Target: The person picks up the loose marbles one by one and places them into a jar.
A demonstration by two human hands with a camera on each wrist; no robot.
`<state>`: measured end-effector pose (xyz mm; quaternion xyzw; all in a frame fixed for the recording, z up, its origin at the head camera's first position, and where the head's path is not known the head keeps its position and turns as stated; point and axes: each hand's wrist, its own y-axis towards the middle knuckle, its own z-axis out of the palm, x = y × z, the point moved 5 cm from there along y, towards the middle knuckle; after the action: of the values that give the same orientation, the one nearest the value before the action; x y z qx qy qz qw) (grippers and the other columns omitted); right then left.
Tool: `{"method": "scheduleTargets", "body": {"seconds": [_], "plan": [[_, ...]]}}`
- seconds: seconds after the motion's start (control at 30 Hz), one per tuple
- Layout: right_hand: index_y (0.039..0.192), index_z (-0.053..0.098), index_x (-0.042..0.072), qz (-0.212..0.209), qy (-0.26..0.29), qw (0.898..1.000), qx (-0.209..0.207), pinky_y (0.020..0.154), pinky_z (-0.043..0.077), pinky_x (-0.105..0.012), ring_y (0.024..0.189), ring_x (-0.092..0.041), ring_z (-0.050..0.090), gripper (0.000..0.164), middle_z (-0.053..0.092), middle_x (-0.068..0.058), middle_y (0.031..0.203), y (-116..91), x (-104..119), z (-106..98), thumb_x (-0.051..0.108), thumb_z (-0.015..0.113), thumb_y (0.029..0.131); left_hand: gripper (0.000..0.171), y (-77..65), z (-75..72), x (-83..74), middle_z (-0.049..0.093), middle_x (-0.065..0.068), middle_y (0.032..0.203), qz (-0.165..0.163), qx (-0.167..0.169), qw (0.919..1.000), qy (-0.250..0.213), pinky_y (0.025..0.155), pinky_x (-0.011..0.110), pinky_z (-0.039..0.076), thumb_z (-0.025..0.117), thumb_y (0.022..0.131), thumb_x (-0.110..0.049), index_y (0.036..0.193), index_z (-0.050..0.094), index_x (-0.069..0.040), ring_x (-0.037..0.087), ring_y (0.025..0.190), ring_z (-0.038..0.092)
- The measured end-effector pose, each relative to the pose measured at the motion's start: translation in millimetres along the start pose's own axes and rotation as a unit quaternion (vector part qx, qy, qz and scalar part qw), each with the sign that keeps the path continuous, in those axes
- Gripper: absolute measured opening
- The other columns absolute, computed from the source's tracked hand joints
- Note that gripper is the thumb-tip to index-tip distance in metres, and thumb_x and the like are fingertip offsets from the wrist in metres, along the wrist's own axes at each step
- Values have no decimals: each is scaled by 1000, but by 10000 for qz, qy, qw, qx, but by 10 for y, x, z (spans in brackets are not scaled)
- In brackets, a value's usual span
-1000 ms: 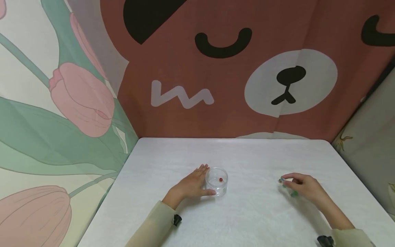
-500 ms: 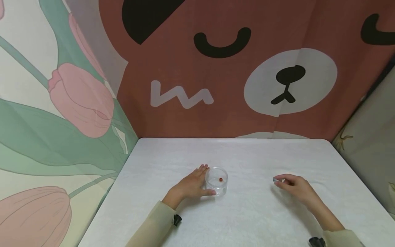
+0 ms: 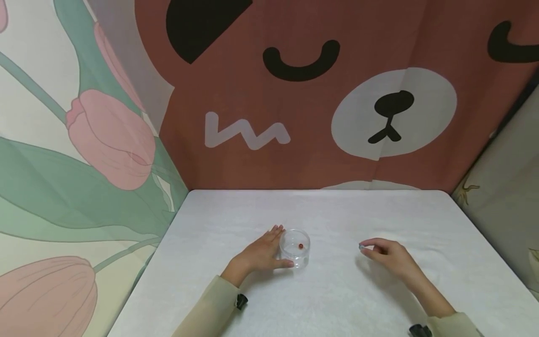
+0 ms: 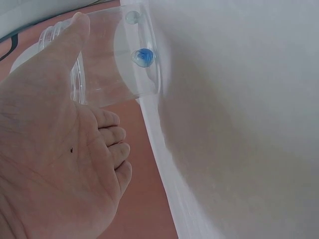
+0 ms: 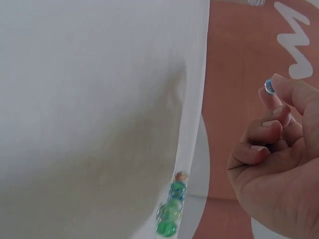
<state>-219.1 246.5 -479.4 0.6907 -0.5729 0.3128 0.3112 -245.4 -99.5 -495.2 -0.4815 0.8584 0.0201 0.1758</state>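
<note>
A clear jar (image 3: 295, 252) with a threaded mouth stands on the white table. My left hand (image 3: 262, 252) rests against its left side, straight fingers toward the back and thumb along the front. In the left wrist view a blue marble (image 4: 143, 58) and a paler marble (image 4: 132, 18) lie at the jar's bottom; from above, a red-orange one (image 3: 301, 246) shows inside. To the right, above the table, my right hand (image 3: 389, 257) pinches a small blue-and-clear marble (image 5: 269, 86) between thumb and index finger, its other fingers curled.
Several green and blue marbles (image 5: 169, 211) with an orange-brown one (image 5: 181, 176) sit on the table in the right wrist view; from the head camera the right hand hides them. A bear-printed cloth (image 3: 311, 159) borders the table's far edge.
My right hand has moved left with the pinched marble, away from the group of marbles and toward the jar. The left hand and the jar have stayed in place.
</note>
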Motion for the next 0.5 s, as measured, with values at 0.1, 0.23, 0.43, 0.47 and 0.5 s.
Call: {"method": "scheduleTargets", "body": {"seconds": [0.1,0.23,0.43,0.47,0.5], "plan": [[110,76,10,-137,37,9999,-16,48,34,-23,57,-4,39,23,49,5,68,-1,67,47,25,75,93,109,1,5,3,15,8,170,-23,1,10000,-22,128,37,16,59,87,-74,162,19,-5,20,157,9],[109,77,11,-338,68,9994,8,47,34,-22,56,-4,39,21,50,5,67,11,149,112,25,75,93,109,3,16,12,15,7,170,-40,-10,10000,-33,128,38,16,58,87,-75,162,19,-6,20,157,9],[105,77,12,-574,102,9983,26,47,34,-22,55,-3,39,18,49,6,65,36,261,206,24,76,92,110,-4,11,14,16,8,170,-8,-28,10000,-53,128,38,16,58,87,-75,162,19,-5,21,157,9],[105,77,12,-601,105,9981,36,47,35,-22,55,-3,39,18,49,6,64,40,279,225,24,76,92,110,-5,10,13,16,8,170,-5,-34,10000,-59,128,38,16,58,87,-75,162,19,-5,21,157,9],[105,77,11,-633,105,9979,42,47,35,-22,55,-3,39,18,49,6,64,46,299,244,24,76,92,110,-5,12,15,16,8,170,-3,-39,10000,-55,128,38,16,58,87,-75,162,19,-5,21,157,9]]}}
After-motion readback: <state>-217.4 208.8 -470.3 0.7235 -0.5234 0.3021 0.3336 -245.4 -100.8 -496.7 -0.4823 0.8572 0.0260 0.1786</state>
